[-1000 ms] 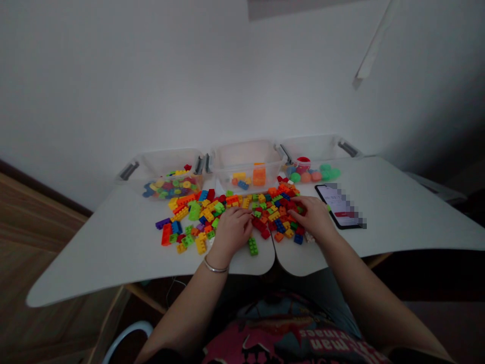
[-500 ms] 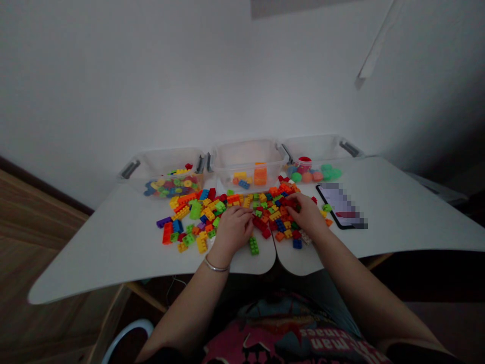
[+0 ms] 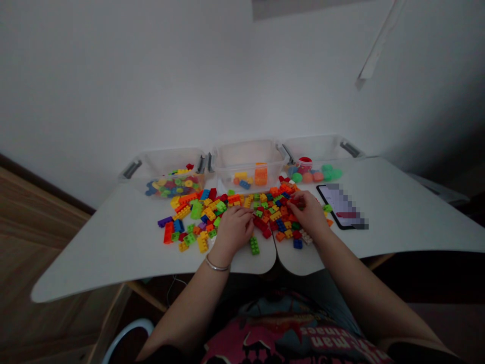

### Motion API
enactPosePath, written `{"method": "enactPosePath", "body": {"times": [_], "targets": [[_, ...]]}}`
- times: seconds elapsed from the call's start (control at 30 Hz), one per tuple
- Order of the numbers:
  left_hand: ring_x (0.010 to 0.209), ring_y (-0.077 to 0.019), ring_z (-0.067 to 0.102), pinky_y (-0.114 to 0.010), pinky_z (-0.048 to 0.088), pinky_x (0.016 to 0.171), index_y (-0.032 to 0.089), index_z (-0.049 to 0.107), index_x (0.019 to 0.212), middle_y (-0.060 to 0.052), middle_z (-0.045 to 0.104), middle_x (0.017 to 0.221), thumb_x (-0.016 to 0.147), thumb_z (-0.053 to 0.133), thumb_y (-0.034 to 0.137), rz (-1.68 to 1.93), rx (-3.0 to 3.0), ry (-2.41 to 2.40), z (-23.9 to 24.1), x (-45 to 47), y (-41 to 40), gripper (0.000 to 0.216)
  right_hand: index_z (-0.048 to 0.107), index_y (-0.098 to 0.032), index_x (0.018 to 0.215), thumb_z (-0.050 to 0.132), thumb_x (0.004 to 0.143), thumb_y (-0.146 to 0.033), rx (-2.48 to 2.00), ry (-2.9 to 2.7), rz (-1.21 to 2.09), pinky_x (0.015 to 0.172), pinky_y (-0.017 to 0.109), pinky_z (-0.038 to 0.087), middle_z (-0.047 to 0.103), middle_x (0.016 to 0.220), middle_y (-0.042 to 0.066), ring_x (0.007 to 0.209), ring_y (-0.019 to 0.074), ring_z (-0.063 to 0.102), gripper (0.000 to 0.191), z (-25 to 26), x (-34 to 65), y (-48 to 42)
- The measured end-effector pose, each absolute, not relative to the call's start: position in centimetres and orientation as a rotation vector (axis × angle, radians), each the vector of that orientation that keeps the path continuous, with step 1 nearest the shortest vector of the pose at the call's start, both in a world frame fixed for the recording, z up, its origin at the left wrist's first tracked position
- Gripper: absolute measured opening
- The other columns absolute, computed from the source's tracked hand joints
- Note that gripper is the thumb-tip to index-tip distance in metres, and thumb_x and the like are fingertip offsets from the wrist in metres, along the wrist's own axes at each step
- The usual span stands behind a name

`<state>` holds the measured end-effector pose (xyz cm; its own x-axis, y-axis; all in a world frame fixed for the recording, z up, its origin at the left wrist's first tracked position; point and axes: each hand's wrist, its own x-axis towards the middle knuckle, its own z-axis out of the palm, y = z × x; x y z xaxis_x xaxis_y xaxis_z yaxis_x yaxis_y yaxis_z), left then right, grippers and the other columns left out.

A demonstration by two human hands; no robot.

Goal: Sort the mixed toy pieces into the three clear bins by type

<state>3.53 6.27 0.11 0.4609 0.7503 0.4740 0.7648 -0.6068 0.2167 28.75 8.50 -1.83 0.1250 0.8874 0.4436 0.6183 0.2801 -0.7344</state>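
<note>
My left hand, with a bracelet at the wrist, rests over the middle of a pile of toy building bricks. Its fingers are loosely bent and apart from the thumb, with no brick visible in them. A long red brick lies just right of its fingertips, and a green brick sits below it on the table. At the pile's right side, the thumb and fingers of my right hand close on a small red brick, partly hidden by the fingers.
Along the wall stand three clear bins: the left bin holds mixed small pieces, the middle bin a few bricks and an orange piece, the right bin rounded coloured toys. A phone lies right of the pile on the white table.
My right hand has shifted slightly to the right, with red still showing between its fingers. My left hand stays in nearly the same place.
</note>
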Motion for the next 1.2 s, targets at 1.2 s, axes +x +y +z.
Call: {"method": "enactPosePath", "body": {"times": [1.2], "targets": [[0.093,-0.0224,0.064,-0.042,0.054,0.087,0.02,0.073,0.086,-0.004,0.075,0.101,0.086,0.055,0.014,-0.889,-2.665,-1.328,0.2,3.5,6.3,0.019,0.068,-0.018,0.088,0.068,0.073,-0.025,-1.478,-1.857,0.129,0.082,0.04,0.05,0.07,0.085,0.005,0.079,0.0193,0.062,0.016,9.7,24.5,21.2]]}}
